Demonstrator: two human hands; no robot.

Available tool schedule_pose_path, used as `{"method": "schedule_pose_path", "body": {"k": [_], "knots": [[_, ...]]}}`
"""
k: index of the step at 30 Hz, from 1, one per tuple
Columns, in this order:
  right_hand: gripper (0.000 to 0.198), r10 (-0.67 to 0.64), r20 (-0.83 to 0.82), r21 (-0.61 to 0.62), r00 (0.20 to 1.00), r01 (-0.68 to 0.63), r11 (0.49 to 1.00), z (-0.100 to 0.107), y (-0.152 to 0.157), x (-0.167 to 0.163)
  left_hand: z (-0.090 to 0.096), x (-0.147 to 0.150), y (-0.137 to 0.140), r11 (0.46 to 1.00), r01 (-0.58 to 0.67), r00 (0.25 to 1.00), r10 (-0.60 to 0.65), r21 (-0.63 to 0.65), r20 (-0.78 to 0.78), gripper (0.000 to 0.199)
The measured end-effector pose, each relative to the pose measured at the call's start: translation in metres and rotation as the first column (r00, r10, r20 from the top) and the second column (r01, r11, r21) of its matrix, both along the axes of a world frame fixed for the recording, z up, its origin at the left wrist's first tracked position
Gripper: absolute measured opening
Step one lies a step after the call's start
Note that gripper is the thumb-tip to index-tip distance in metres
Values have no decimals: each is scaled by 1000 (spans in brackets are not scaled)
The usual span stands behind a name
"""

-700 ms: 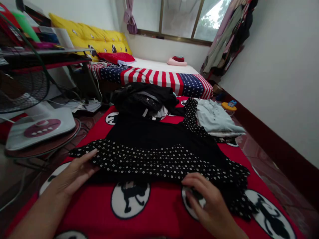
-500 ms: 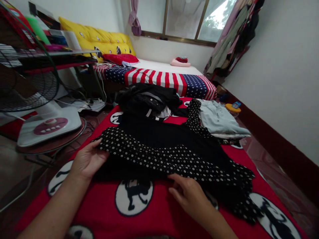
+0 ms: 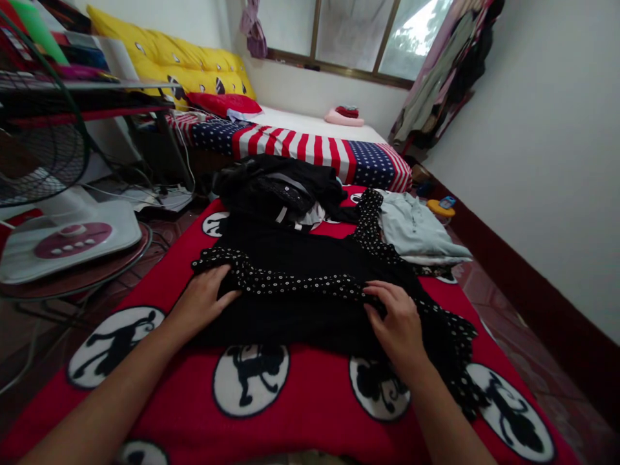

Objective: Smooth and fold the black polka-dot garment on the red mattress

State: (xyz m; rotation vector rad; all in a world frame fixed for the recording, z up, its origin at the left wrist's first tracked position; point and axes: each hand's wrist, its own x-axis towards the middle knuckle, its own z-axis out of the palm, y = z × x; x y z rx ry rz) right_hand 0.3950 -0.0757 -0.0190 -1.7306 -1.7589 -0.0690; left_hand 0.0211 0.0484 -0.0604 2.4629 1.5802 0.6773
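We've just carried the dotted edge of the black dress (image 3: 310, 290) up and over, so the fold now lies across its middle on the red blanket (image 3: 310, 413). Our left hand (image 3: 201, 303) and right hand (image 3: 394, 320) both press flat, fingers spread, gripping nothing.

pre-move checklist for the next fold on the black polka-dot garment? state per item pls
1. Left hand flat on the polka-dot garment, at its left edge: ok.
2. Right hand on the dotted band, right of centre: ok.
3. Dotted band lies straight between the hands: ok.
4. Right-side hem flat: not ok, it bunches over the red blanket.
5. Space behind free: not ok, dark clothes pile touches the garment's far edge.
6. Layers underneath smooth: cannot tell.
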Motion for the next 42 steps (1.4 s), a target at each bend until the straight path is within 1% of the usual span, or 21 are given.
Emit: {"method": "schedule_pose_path", "body": {"k": [2, 3, 4, 6, 8, 10, 13, 17, 19, 21, 23, 26, 28, 30, 33, 34, 35, 37, 39, 41, 42], "knots": [[37, -109, 90, 86, 990, 102, 991, -4, -8, 10, -2, 1, 3, 1000, 16, 1000, -16, 1, -14, 47], [39, -142, 94, 142, 985, 128, 982, -6, -14, 14, -1, 2, 3, 1000, 9, 1000, -8, 11, -23, 45], [36, -146, 85, 199, 986, 126, 972, -8, -21, 17, 1, 3, 2, 1000, -6, 999, 7, 30, -34, 40], [23, -42, 65, 261, 997, 24, 965, -13, -38, 22, 5, 5, -4, 996, -34, 998, 38, 84, -53, 30], [21, 133, 63, 200, 989, -143, 969, -18, -55, 24, 8, 5, -16, 990, -46, 998, 51, 130, -39, 22], [22, 243, 57, 84, 968, -247, 965, -22, -69, 27, 10, 3, -29, 989, -46, 999, 44, 137, 20, 23], [22, 220, 61, 16, 974, -221, 975, -25, -78, 28, 6, -2, -47, 995, 34, 989, -48, 97, 142, 26], [26, 148, 93, -6, 985, -148, 989, -26, -71, 22, 0, -6, -60, 955, 298, 937, -294, 4, 188, 32], [23, 126, 134, -83, 983, -116, 990, -24, -63, 17, -1, -7, -63, 941, 338, 928, -334, 0, 164, 35], [12, 128, 182, -161, 975, -99, 982, -17, -54, 14, -2, -9, -62, 938, 347, 928, -345, 7, 143, 28], [9, 180, 204, -209, 962, -137, 968, -5, -50, 17, 0, -12, -58, 927, 375, 920, -370, -14, 128, 23], [11, 330, 139, -276, 934, -283, 919, 16, -53, 29, 9, -21, -47, 919, 392, 911, -382, -43, 153, 25], [11, 384, 64, -323, 921, -345, 881, 27, -60, 35, 18, -26, -40, 920, 385, 913, -368, -72, 177, 26], [9, 401, 7, -407, 916, -364, 838, 33, -70, 35, 28, -30, -36, 900, 405, 911, -383, -163, 151, 25], [10, 419, -71, -549, 905, -386, 741, 34, -81, 25, 40, -24, -37, 843, 417, 901, -431, -339, 37, 18], [9, 406, -99, -561, 909, -388, 732, 34, -83, 19, 43, -18, -40, 834, 417, 897, -442, -361, 17, 18], [7, 383, -129, -548, 914, -388, 741, 34, -83, 14, 43, -10, -45, 835, 420, 896, -444, -355, 17, 20], [7, 326, -186, -478, 927, -375, 794, 31, -81, 4, 39, 9, -58, 847, 446, 891, -452, -290, 52, 24], [14, 283, -207, -435, 936, -347, 831, 25, -76, 0, 30, 27, -73, 840, 496, 866, -497, -221, 57, 40], [14, 245, -181, -438, 952, -301, 847, 14, -73, 2, 20, 40, -84, 805, 555, 824, -566, -207, 8, 56], [13, 230, -162, -445, 960, -279, 851, 8, -71, 4, 16, 42, -87, 785, 580, 803, -595, -219, -7, 58]]}}
